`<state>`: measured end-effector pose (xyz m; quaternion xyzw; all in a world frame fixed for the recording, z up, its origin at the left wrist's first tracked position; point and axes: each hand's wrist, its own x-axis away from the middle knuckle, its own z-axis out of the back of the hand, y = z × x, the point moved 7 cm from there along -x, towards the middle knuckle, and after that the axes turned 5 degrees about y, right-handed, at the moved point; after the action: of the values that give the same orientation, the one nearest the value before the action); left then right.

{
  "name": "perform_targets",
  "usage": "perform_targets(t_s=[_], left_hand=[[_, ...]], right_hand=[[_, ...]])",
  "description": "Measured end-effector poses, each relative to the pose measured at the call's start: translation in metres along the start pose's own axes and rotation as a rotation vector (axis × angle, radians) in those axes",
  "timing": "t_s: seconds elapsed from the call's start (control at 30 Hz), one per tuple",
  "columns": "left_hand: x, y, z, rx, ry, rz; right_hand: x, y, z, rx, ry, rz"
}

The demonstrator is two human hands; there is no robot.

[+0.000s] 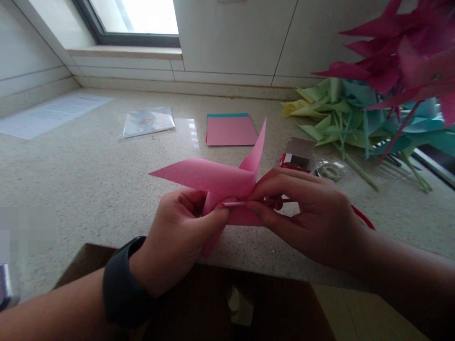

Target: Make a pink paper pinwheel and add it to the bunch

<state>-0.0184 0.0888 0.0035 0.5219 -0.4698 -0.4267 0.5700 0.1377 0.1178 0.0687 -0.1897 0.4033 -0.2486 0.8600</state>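
Note:
A pink paper pinwheel (213,177) is held over the front edge of a speckled counter (88,180), its folded points sticking out left and up. My left hand (181,232), with a black band on the wrist, pinches the pinwheel's middle from the left. My right hand (305,213) is closed on a thin red stick (362,217) that runs under its fingers to the pinwheel's centre. The stick's far end pokes out to the right of my wrist.
Pink and teal paper sheets (231,129) lie mid-counter, with a clear plastic bag (147,122) and a printed sheet (53,113) to the left. A small box (298,154) and tape roll (330,170) sit behind my right hand. Finished pinwheels (373,109) are piled at the right.

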Motion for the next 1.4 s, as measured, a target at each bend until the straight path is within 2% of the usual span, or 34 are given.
perform_targets(t_s=[0.43,0.7,1.2,1.4], left_hand=[[0.0015,0.0015,0.0033,-0.091,0.024,-0.044],[0.0018,0.0046,0.0014,-0.049,0.024,-0.081],[0.0034,0.0032,0.0017,-0.054,0.037,-0.041],[0.0044,0.0022,0.0049,-0.086,0.061,-0.066]], right_hand=[[0.0003,-0.0068,0.0012,0.021,0.010,0.064],[-0.0009,-0.0103,0.0022,0.015,0.028,0.083],[0.0002,-0.0099,0.0021,0.017,0.013,0.090],[0.0002,-0.0098,0.0008,0.006,0.003,0.088]])
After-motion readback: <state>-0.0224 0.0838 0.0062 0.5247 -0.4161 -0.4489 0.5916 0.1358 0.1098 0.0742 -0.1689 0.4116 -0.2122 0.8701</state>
